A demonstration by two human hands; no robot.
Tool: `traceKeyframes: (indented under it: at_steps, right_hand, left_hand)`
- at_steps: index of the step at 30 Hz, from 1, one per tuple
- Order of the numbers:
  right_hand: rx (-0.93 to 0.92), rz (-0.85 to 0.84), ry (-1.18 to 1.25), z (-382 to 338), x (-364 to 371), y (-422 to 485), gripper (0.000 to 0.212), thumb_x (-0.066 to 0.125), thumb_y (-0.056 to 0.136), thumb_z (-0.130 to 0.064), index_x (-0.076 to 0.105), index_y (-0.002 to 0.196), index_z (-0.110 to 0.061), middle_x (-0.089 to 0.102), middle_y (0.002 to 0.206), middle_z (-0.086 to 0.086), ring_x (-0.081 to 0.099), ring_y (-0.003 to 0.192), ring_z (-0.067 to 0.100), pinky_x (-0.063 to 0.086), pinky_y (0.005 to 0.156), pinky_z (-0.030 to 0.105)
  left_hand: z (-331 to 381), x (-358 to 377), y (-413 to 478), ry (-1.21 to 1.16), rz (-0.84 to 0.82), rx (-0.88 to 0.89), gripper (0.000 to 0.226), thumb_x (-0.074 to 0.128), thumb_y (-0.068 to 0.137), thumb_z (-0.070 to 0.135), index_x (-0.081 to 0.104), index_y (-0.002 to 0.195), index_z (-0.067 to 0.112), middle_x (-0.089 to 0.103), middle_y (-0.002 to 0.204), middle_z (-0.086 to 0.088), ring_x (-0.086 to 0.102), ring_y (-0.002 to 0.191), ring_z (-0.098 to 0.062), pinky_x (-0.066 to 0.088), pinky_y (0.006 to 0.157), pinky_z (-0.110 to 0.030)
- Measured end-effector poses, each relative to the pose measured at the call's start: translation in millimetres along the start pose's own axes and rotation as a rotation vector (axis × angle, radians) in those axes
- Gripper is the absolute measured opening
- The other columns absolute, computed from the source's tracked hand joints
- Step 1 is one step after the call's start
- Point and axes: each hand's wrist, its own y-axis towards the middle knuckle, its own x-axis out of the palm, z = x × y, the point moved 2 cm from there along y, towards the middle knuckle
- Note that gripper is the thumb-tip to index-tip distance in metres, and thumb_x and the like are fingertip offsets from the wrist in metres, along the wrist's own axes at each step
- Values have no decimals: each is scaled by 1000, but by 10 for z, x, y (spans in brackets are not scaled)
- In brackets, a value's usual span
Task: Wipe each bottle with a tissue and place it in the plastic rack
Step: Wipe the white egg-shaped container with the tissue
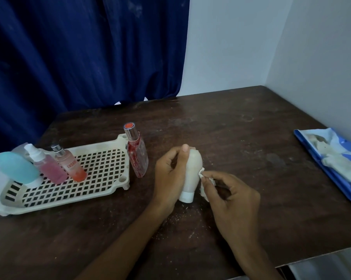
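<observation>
My left hand (168, 174) grips a cream squeeze bottle (192, 170) standing cap-down on the table, thumb on its top. My right hand (231, 197) pinches a small white tissue (202, 174) against the bottle's right side. The cream plastic rack (110, 190) lies to the left. At its left end stand a teal bottle (15, 166), a pink spray bottle (46, 164) and an orange-pink spray bottle (70, 164). A red-patterned clear bottle (136, 152) with a silver collar stands on the table just right of the rack.
A blue tissue pack (332, 160) with white tissue spilling out lies at the table's right edge. A dark blue curtain (79, 57) hangs behind the table, white walls to the right. Crumbs dot the dark wooden table (251, 128) near the front.
</observation>
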Motion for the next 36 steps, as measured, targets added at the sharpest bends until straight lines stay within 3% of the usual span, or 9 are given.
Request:
traceKeyframes:
  at_steps: [4,7,11,16,18,22,30,36]
  right_hand:
    - [-44,2,-12,-4,0,3,18,78,84,-9,79,96,-23,72,90,-19,69,81,-3,54,71,16]
    - [-75,-16,-7,-18,9,-3,17,78,85,-10,79,97,-22,72,92,-18,69,83,-2,56,71,19]
    - [-134,-57,-20,-47,48,-10,19,78,85,-8,78,100,-20,72,94,-15,69,86,0,57,72,25]
    - [-170,-71,-35,-83,87,28,23,78,85,-6,77,103,-20,72,100,-15,68,93,1,58,76,28]
    - [-176,-83,-35,-108,99,53,23,77,86,-7,77,104,-20,72,101,-15,68,95,1,57,77,26]
    - [-193,-124,-29,-164,147,97,22,76,87,-9,76,106,-19,72,102,-14,67,95,0,57,77,23]
    - [-351,-171,-163,-201,146,73,14,72,84,-9,78,96,-16,73,91,-9,66,84,6,50,75,17]
    - [-386,-121,-214,-289,164,267,19,61,90,-21,77,99,-16,74,94,-7,65,87,7,47,81,13]
  left_hand:
    - [-33,-56,42,-8,18,-48,32,51,102,40,76,96,20,76,89,-5,71,90,-30,58,78,-45]
    - [-55,-73,58,-73,-6,-105,32,48,105,34,74,100,17,76,86,-11,74,78,-26,60,68,-38]
    - [-80,-88,79,-124,-66,-116,33,43,107,31,72,106,15,74,96,-16,72,81,-34,60,75,-45]
    - [-7,-44,61,-244,-210,-162,50,40,100,43,65,118,3,71,94,-15,66,68,-20,57,64,-32]
    - [9,-35,61,-277,-261,-165,55,39,98,46,60,123,2,71,102,-15,67,71,-19,58,64,-32]
    - [2,-37,51,-317,-289,-183,51,41,98,42,56,126,1,68,118,-20,68,93,-27,56,80,-40]
    - [-23,-22,91,-469,-235,-274,41,48,94,39,59,113,4,70,102,-13,67,78,-22,58,71,-35]
    - [-49,-22,51,-433,-240,-190,33,48,99,31,62,111,3,68,97,-12,67,86,-19,55,77,-30]
